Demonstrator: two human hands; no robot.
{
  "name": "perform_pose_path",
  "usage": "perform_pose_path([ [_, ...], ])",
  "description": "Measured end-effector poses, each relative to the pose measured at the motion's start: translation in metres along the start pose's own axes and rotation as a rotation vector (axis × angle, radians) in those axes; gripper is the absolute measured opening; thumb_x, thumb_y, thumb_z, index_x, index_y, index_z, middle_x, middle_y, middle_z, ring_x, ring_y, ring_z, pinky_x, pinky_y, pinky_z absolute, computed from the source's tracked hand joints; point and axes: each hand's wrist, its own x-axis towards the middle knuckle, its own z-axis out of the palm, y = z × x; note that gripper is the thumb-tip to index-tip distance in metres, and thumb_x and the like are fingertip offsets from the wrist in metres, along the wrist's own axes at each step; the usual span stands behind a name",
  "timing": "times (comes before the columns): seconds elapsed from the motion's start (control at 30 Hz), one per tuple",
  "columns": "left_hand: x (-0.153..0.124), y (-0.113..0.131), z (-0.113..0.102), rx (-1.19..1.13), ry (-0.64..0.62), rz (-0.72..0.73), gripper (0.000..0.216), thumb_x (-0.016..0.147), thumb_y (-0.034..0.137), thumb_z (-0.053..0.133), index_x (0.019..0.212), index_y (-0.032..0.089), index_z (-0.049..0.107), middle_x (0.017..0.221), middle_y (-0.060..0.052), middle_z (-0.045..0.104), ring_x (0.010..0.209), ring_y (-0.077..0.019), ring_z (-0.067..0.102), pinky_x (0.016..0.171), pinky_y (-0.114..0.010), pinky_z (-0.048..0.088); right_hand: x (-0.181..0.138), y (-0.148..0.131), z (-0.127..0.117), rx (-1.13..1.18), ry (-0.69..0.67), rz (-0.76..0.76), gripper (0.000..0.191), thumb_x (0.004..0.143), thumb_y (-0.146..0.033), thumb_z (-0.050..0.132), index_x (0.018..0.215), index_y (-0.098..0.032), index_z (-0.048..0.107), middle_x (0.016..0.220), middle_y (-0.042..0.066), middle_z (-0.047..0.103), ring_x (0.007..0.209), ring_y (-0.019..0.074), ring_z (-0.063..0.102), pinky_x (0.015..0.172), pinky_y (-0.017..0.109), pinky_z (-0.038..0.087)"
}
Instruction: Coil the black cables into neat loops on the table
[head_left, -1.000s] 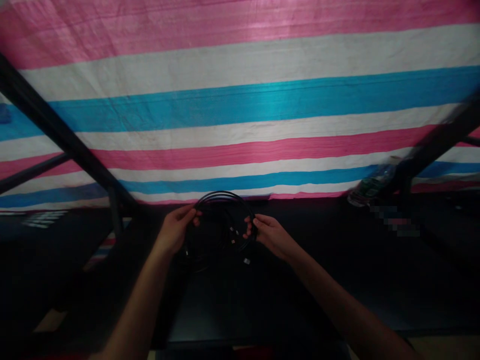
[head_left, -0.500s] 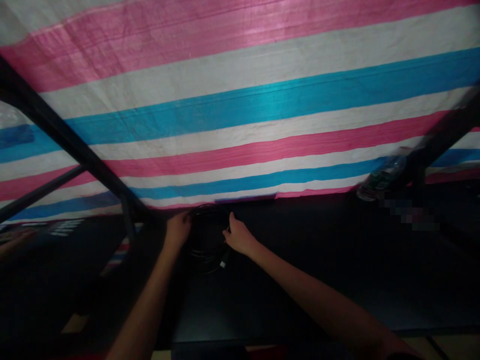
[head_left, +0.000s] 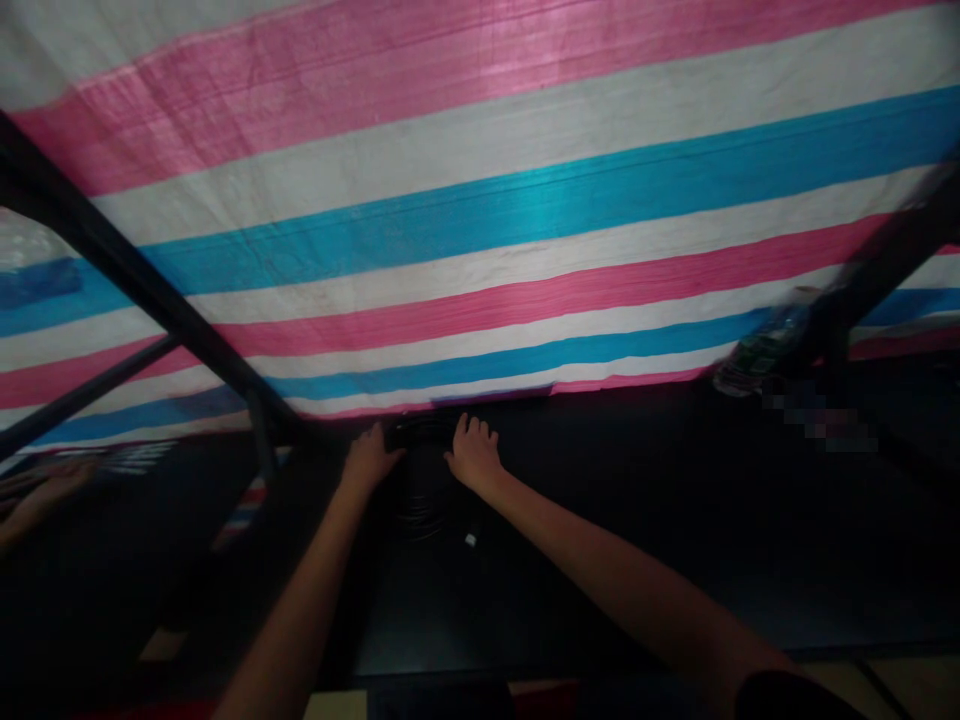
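A coil of black cable [head_left: 424, 500] lies on the dark table [head_left: 600, 560] near its far edge, with a small light plug end [head_left: 470, 541] sticking out at the lower right. My left hand [head_left: 370, 459] rests on the coil's upper left with its fingers curled over the cable. My right hand [head_left: 472, 452] lies on the coil's upper right, fingers stretched forward and flat. The scene is dim and the coil's loops are hard to make out.
A pink, white and blue striped tarp [head_left: 480, 200] hangs behind the table. Black frame bars [head_left: 135, 290] cross at the left and right. A plastic bottle [head_left: 761, 350] lies at the back right. Another person's hand [head_left: 45, 490] shows at the far left.
The cable coil, held up between both hands a second ago, has come down onto the table. Both hands moved forward and closer together on top of it.
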Motion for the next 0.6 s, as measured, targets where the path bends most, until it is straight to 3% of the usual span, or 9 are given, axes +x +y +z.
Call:
perform_pose_path([
  [0.17, 0.013, 0.002, -0.003, -0.089, -0.079, 0.032, 0.035, 0.076, 0.034, 0.068, 0.101, 0.01, 0.064, 0.106, -0.022, 0.067, 0.104, -0.036, 0.062, 0.084, -0.037, 0.046, 0.021, 0.005, -0.003, -0.02, -0.033, -0.022, 0.037, 0.087, -0.017, 0.054, 0.121, -0.004, 0.057, 0.121, 0.025, 0.054, 0.109, 0.0318, 0.054, 0.084, 0.042, 0.046],
  [0.27, 0.005, 0.011, -0.007, -0.137, -0.097, 0.073, 0.017, 0.073, 0.03, 0.069, 0.081, 0.016, 0.065, 0.093, -0.016, 0.07, 0.091, -0.032, 0.066, 0.076, -0.033, 0.047, 0.023, 0.017, -0.009, -0.023, -0.05, -0.057, 0.031, 0.085, -0.01, 0.051, 0.114, -0.008, 0.06, 0.114, 0.02, 0.059, 0.102, 0.0263, 0.058, 0.083, 0.036, 0.047],
  [0.47, -0.027, 0.051, -0.004, -0.337, -0.118, 0.124, 0.015, 0.066, 0.028, 0.072, 0.069, 0.019, 0.061, 0.077, -0.01, 0.069, 0.077, -0.0288, 0.066, 0.066, -0.031, 0.045, 0.004, 0.067, -0.029, -0.092, -0.057, -0.098, 0.029, 0.086, -0.009, 0.049, 0.112, -0.01, 0.059, 0.115, 0.016, 0.059, 0.106, 0.0243, 0.055, 0.087, 0.033, 0.044],
  [0.6, -0.041, 0.097, 0.005, -0.181, -0.173, 0.241, 0.016, 0.074, 0.031, 0.064, 0.082, 0.017, 0.062, 0.087, -0.012, 0.071, 0.082, -0.0281, 0.068, 0.067, -0.031, 0.046, -0.01, 0.097, -0.044, -0.182, -0.063, -0.05, 0.031, 0.084, -0.01, 0.05, 0.114, -0.01, 0.058, 0.113, 0.018, 0.058, 0.101, 0.0272, 0.057, 0.083, 0.037, 0.045],
])
